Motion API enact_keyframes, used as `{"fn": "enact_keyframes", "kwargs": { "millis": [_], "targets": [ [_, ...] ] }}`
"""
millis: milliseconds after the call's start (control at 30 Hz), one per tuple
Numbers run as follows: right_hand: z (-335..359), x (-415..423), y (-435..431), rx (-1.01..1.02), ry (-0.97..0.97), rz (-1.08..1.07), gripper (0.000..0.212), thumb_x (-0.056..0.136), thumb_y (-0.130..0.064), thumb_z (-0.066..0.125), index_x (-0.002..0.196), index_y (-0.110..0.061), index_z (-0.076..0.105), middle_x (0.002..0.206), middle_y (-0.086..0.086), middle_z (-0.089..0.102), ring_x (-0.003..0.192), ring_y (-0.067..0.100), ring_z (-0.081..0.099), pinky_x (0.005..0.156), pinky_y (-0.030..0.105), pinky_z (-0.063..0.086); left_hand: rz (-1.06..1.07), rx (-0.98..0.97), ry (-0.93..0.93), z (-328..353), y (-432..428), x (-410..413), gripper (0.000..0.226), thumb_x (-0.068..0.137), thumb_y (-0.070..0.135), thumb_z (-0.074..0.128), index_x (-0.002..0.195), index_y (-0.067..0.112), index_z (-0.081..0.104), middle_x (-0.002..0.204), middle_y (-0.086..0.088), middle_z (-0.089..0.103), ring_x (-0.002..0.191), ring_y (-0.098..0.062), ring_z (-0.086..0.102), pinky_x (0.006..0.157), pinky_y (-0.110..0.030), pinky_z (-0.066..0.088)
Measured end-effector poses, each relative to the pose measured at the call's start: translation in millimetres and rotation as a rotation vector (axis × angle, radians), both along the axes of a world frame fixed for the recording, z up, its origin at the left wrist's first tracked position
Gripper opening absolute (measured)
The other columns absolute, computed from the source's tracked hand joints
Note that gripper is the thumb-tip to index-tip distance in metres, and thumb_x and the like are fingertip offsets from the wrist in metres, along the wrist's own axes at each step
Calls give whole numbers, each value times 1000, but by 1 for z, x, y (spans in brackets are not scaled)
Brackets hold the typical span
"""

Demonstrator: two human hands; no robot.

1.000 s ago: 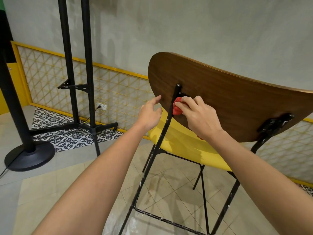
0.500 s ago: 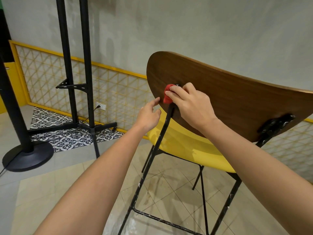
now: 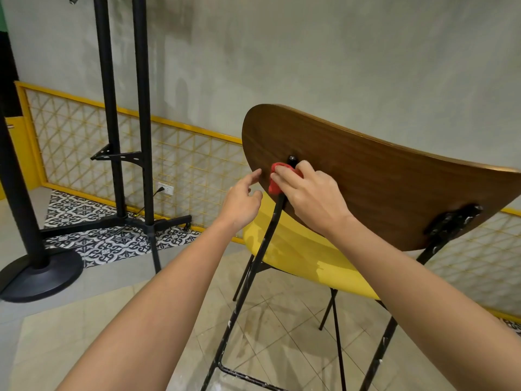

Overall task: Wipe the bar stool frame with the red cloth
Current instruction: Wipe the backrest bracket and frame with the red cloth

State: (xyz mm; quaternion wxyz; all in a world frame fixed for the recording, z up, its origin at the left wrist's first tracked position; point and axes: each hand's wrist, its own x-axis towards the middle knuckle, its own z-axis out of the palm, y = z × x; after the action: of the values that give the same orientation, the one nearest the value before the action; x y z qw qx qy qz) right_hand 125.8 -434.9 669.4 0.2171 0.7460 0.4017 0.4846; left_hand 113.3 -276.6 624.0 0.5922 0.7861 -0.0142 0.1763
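The bar stool has a dark wooden backrest [image 3: 380,176], a yellow seat [image 3: 304,255] and a thin black metal frame [image 3: 245,300]. My right hand [image 3: 313,196] grips the red cloth [image 3: 275,179] around the top of the left frame rod, just below where it bolts to the backrest. My left hand [image 3: 242,201] hovers just left of the rod, fingers relaxed and index finger extended toward the backrest edge, holding nothing. The second frame bracket [image 3: 451,218] shows at the right of the backrest.
Two tall black poles with a cross bracket [image 3: 124,156] stand to the left on a floor base. A round black stand base [image 3: 39,275] sits at far left. A yellow-framed lattice panel [image 3: 183,165] and a wall socket [image 3: 165,189] line the wall behind.
My right hand moved the red cloth up the left frame rod from below the bolt to near its top. The left hand stayed beside the rod.
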Motion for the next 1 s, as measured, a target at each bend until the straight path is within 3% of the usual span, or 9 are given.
{"fn": "enact_keyframes", "kwargs": {
  "millis": [167, 300, 433, 533, 667, 833, 1000],
  "targets": [
    [-5, -2, -9, -168, 37, -28, 48, 70, -19, 77, 116, -12, 65, 113, 4, 64, 90, 25, 57, 52, 30, 49, -23, -32, 7, -1, -4, -1, 53, 96, 8, 42, 145, 28, 34, 146, 4, 43, 133, -18, 39, 110, -33, 34],
    [15, -5, -11, -2, 41, 63, 39, 78, -10, 65, 117, -9, 63, 119, 8, 63, 88, 29, 57, 53, 33, 51, -28, -26, 1, -1, -4, -3, 52, 96, 7, 41, 145, 27, 34, 145, 3, 43, 132, -19, 40, 110, -33, 34],
    [28, -6, -11, 105, 14, 51, 45, 78, -9, 68, 122, -8, 60, 122, 11, 62, 89, 31, 57, 55, 34, 51, -22, -36, 3, 4, -1, -3, 53, 96, 6, 40, 145, 26, 34, 146, 2, 42, 135, -20, 37, 110, -32, 32],
    [19, -6, -12, 65, 44, 67, 46, 75, -8, 72, 120, -8, 62, 121, 10, 63, 89, 30, 57, 55, 33, 51, -27, -35, 8, 2, -2, -3, 53, 96, 6, 40, 145, 26, 34, 146, 3, 42, 135, -20, 37, 110, -33, 33],
    [2, -5, -10, -135, 52, 8, 44, 73, -13, 76, 115, -9, 65, 115, 8, 64, 89, 27, 57, 53, 32, 52, -30, -21, 33, -6, -4, -4, 53, 96, 8, 41, 144, 29, 35, 146, 4, 43, 134, -19, 38, 110, -34, 33],
    [1, -3, -5, 12, -9, 34, 41, 81, -10, 65, 122, -7, 60, 123, 9, 61, 88, 28, 58, 53, 32, 50, -24, -29, 54, -10, -1, -2, 53, 96, 9, 43, 144, 30, 35, 146, 3, 42, 135, -18, 37, 109, -35, 34],
    [-23, 0, -3, -68, 0, -30, 44, 76, -13, 70, 119, -10, 63, 118, 5, 62, 89, 26, 59, 49, 29, 48, -11, -45, 79, -19, 4, 0, 53, 96, 9, 41, 144, 30, 34, 145, 3, 43, 134, -17, 37, 103, -28, 32]
  ]
}}
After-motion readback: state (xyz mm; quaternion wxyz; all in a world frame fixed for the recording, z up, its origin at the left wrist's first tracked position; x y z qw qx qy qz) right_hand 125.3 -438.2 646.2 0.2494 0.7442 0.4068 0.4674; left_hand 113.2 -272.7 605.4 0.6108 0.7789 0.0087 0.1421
